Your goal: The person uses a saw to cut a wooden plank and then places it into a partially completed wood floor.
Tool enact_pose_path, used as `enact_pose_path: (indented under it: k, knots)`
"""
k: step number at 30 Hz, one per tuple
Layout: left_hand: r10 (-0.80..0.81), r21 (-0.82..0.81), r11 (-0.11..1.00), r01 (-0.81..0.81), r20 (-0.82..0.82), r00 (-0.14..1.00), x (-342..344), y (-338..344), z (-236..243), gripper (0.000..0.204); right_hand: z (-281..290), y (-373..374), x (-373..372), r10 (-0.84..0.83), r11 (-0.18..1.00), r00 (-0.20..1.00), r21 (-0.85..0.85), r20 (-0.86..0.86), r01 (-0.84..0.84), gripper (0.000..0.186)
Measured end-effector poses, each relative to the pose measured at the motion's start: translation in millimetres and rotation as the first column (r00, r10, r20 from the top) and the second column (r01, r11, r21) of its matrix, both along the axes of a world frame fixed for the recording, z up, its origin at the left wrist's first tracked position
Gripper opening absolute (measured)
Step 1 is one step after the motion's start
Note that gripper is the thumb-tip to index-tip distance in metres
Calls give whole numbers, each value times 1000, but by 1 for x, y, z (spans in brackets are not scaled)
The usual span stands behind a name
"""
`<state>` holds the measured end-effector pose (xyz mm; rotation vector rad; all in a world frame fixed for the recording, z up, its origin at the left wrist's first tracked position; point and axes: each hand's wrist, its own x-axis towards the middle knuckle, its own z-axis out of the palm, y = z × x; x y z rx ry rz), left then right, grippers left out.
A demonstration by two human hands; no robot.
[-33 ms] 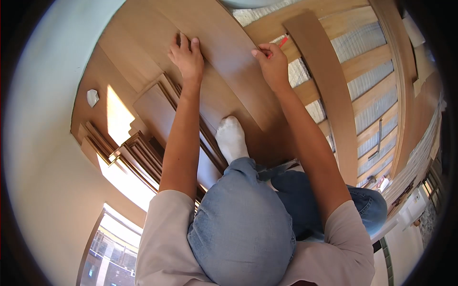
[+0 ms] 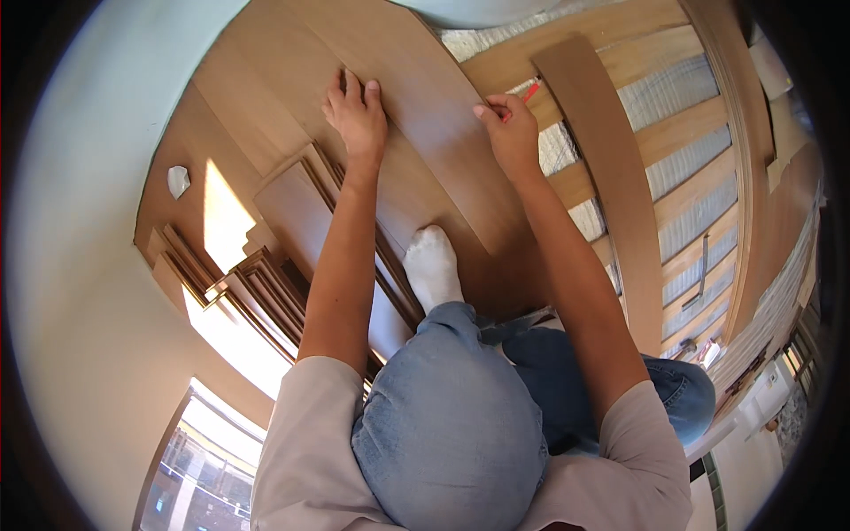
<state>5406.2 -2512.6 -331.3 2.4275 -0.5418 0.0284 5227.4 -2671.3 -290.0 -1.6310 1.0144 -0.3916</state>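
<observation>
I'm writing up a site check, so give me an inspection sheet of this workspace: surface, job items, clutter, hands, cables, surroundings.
Surface: laid brown boards side by side; at right, wooden battens with silvery sheeting between them.
Job's things: slim red tool; long loose board lying across the battens.
Clutter: piled boards at left; white scrap; dark angled tool over the battens.
Hands: left hand rests on the laid brown boards; right hand holds the slim red tool near their edge.
Cables: nothing seen.
Surroundings: pale wall; window at lower left.
</observation>
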Motion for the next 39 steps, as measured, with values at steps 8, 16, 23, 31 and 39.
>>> enact_pose_path:
  k: [8, 16, 23, 31, 39]
  knots:
    - [-38, 181, 983, 29, 48, 998, -4, -10, 0, 53, 0, -3, 1, 5, 1000, 1000, -17, -16, -5, 29]
    - [-1, 288, 957, -23, 83, 997, -8, -9, 2, 54, 5, 4, 6, 3, 1000, 1000, -15, 18, -2, 24]
    - [-8, 300, 953, -34, 137, 991, -6, -21, 5, 54, 6, -2, 17, -6, 1000, 1000, -25, 7, 6, 25]
    - [-8, 285, 958, -36, 153, 988, -10, -13, 1, 54, 7, 5, 13, 26, 995, 998, -90, -58, -31, 28]
    - [-30, 293, 956, -25, 184, 983, -14, -20, -2, 53, -11, -2, 3, 23, 998, 996, -63, -85, -28, 32]
